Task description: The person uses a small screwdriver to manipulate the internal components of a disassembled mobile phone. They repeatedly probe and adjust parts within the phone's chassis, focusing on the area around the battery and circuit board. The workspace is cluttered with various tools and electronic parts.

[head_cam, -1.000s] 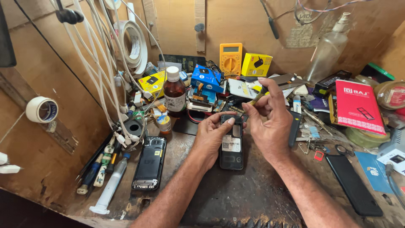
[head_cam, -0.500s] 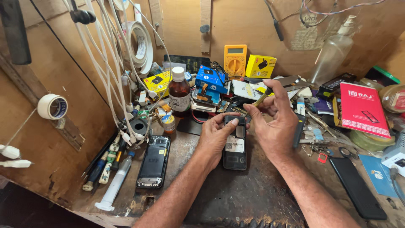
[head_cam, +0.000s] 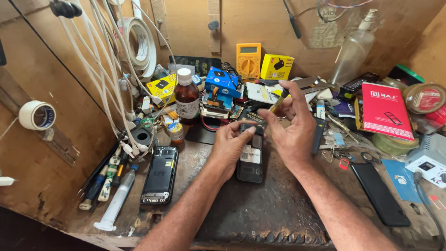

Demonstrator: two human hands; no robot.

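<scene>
Pinning an opened phone [head_cam: 251, 158] flat on the bench [head_cam: 260, 214], left hand [head_cam: 231, 144] clamps its top; right hand [head_cam: 292, 128], grip pinched on a screwdriver [head_cam: 278, 99], hovers just above, phone's long axis pointing away.

One head-worn camera looks steeply down and forward, close over the wooden workbench [head_cam: 223, 218]. The bench's back wall [head_cam: 260, 28] fills the top of the frame; both forearms enter from below.

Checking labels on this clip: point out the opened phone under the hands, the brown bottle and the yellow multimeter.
opened phone [head_cam: 251, 160], head view, exposed middle of its back.
brown bottle [head_cam: 187, 100], head view, glass body.
yellow multimeter [head_cam: 248, 61], head view, dial face.
</scene>
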